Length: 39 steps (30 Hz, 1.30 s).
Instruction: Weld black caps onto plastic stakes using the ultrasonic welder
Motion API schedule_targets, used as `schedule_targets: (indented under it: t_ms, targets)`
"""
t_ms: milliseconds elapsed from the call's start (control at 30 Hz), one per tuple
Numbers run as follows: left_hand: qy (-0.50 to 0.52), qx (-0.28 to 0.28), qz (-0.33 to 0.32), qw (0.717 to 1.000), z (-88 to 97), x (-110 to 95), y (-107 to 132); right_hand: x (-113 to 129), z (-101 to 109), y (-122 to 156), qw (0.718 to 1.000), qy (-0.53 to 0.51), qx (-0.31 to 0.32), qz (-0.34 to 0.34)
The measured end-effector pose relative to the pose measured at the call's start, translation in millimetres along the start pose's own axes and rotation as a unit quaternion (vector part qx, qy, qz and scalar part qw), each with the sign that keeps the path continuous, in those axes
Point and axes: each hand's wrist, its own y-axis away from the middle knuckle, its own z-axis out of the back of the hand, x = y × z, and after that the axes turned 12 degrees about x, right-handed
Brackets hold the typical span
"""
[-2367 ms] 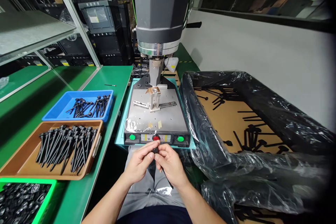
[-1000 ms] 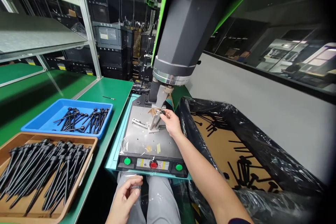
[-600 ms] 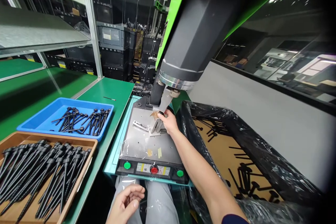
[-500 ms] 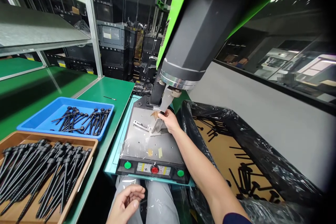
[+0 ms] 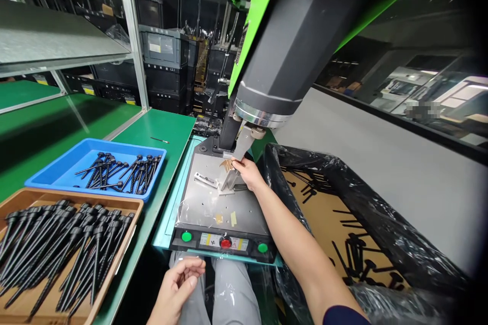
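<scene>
My right hand [image 5: 247, 173] reaches to the metal fixture [image 5: 227, 181] on the machine's steel plate [image 5: 208, 208]. Its fingers are pinched at the top of the fixture, just under the press's metal tip [image 5: 244, 143]. They cover what they hold; a black part showed at these fingertips a moment ago. Near my lap, below the front panel, my left hand [image 5: 177, 284] is loosely curled, thumb apart from the fingers, with nothing in it. Green buttons [image 5: 186, 236] and a red button [image 5: 225, 242] sit on that panel.
Black rods with round heads lie in a blue tray [image 5: 57, 175] and a brown tray [image 5: 125, 204] at left. To the right stands a box lined with black plastic [image 5: 366, 203], with more rods inside. The press head [image 5: 274, 71] hangs overhead; stacked crates [image 5: 163, 51] stand behind.
My left hand has shifted slightly left and up, away from the panel's middle. My right hand stays at the fixture, and the black part at its fingertips is now hidden.
</scene>
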Motion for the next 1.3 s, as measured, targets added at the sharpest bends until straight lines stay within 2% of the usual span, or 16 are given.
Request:
schedule_targets:
  t_ms: [67, 200, 300, 433, 567, 667, 800, 1000, 1167, 1300]
  targets:
    - [-0.037, -0.020, -0.001, 0.999, 4.8, -6, -6, -3, -2, 2, 1.000, 0.012, -0.006, 0.000]
    - [-0.102, -0.126, 0.006, 0.987, 17.7, -18, -27, -16, 5, 16, 0.996, 0.070, -0.045, -0.018]
    - [-0.151, -0.191, 0.003, 0.970, 33.3, -23, -44, -36, 23, 36, 0.984, 0.149, -0.072, -0.068]
    - [-0.227, -0.262, 0.004, 0.938, 63.8, -19, -70, -61, 47, 68, 0.951, 0.258, -0.070, -0.156]
    - [-0.285, -0.291, 0.053, 0.912, 92.1, -10, -99, -73, 54, 91, 0.907, 0.347, -0.060, -0.230]
    - [-0.225, -0.295, 0.082, 0.925, 100.7, -7, -117, -77, 48, 100, 0.884, 0.389, -0.055, -0.255]
    - [-0.167, -0.283, 0.055, 0.943, 99.8, -8, -130, -77, 40, 103, 0.871, 0.415, -0.056, -0.257]
    - [-0.095, -0.278, 0.023, 0.956, 101.8, -14, -138, -78, 30, 102, 0.891, 0.385, -0.068, -0.233]
    - [-0.045, -0.272, -0.022, 0.961, 96.1, -23, -132, -81, 30, 105, 0.931, 0.303, -0.102, -0.177]
    - [0.002, -0.246, -0.051, 0.968, 84.2, -37, -125, -80, 31, 111, 0.966, 0.190, -0.127, -0.121]
